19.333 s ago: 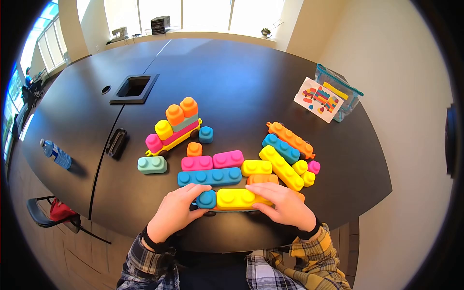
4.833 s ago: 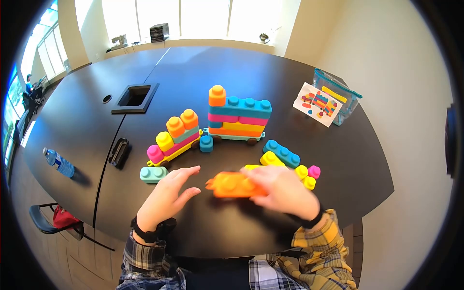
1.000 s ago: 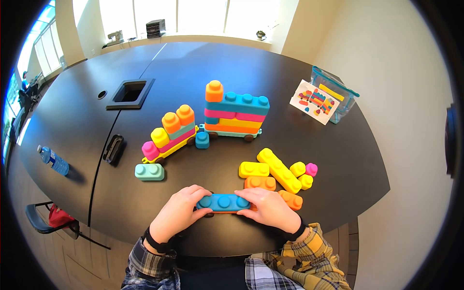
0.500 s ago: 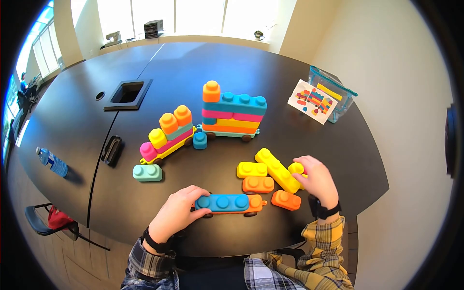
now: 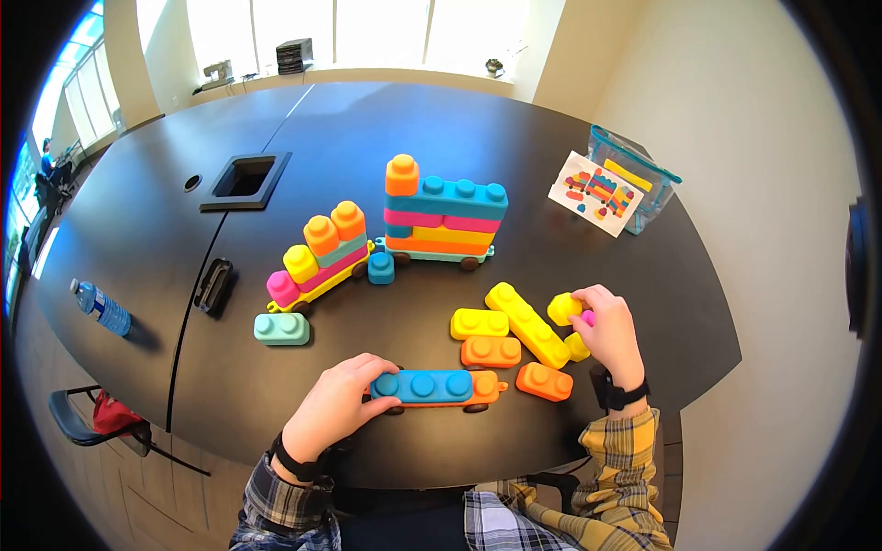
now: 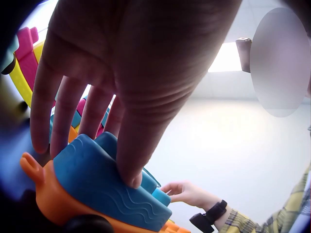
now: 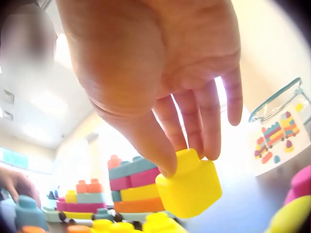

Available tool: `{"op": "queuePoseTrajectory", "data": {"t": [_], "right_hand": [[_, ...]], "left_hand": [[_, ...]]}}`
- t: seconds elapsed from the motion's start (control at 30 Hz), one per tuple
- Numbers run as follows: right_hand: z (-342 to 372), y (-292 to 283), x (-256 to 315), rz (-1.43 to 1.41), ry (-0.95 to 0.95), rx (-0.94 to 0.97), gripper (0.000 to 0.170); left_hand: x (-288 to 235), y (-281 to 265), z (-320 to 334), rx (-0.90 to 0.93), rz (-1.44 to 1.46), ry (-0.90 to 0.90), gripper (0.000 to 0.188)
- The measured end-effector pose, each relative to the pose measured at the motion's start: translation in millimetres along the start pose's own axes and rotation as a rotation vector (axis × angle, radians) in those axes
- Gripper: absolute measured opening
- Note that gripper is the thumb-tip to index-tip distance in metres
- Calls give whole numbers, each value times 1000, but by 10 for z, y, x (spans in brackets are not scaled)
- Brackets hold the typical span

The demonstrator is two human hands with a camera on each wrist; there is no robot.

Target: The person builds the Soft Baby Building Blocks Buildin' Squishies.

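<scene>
My left hand (image 5: pixel 333 409) grips the left end of a three-stud blue block (image 5: pixel 423 387), which sits on an orange wheeled base (image 5: pixel 483 390); its right-hand end is uncovered. In the left wrist view, the thumb presses the side of the blue block (image 6: pixel 92 174). At the right, my right hand (image 5: pixel 614 338) pinches a small yellow block (image 5: pixel 562 309) between thumb and fingers, and in the right wrist view that yellow block (image 7: pixel 189 187) hangs from the fingertips. A pink block (image 5: pixel 588 318) shows partly behind the fingers, with another small yellow block (image 5: pixel 577 346) below it.
Loose yellow (image 5: pixel 527 325) and orange blocks (image 5: pixel 544 381) lie between the hands. Farther back stand two built wagons (image 5: pixel 446 220), one with stepped blocks (image 5: pixel 331 262), plus a small blue block (image 5: pixel 380 268) and a mint block (image 5: pixel 282 329). A picture card (image 5: pixel 595 194) leans on a clear bag (image 5: pixel 648 174).
My right hand has left the blue block, moved right and taken hold of the small yellow block, which is now shifted slightly. My left hand stays on the blue block.
</scene>
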State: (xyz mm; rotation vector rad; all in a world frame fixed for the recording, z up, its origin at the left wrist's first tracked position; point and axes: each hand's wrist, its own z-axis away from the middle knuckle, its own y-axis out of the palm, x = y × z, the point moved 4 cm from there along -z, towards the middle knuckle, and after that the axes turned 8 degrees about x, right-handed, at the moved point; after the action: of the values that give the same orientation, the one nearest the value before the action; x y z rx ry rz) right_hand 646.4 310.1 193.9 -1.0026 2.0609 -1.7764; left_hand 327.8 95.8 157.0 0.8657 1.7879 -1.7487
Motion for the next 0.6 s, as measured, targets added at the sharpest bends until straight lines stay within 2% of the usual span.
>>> {"op": "queuePoseTrajectory", "data": {"t": [0.03, 0.07, 0.13, 0.2, 0.23, 0.43, 0.6], "right_hand": [[16, -51, 130, -68, -109, -57, 27], [50, -103, 273, -169, -119, -10, 29], [147, -89, 536, -270, -298, 31, 31], [262, -2, 755, -297, -368, 201, 33], [298, 18, 864, -329, -438, 206, 33], [366, 298, 956, -359, -412, 314, 28], [363, 319, 964, -369, -456, 316, 30]], "left_hand": [[-4, 4, -1, 1, -4, -1, 35], [-4, 10, -2, 5, -2, -1, 35], [-1, 7, -9, 3, 12, 11, 35], [0, 6, -14, 9, 16, 6, 35], [5, 5, -10, 13, 19, -2, 35], [3, -3, -14, 16, 8, 11, 35], [6, 4, -19, 13, -9, 15, 35]]}}
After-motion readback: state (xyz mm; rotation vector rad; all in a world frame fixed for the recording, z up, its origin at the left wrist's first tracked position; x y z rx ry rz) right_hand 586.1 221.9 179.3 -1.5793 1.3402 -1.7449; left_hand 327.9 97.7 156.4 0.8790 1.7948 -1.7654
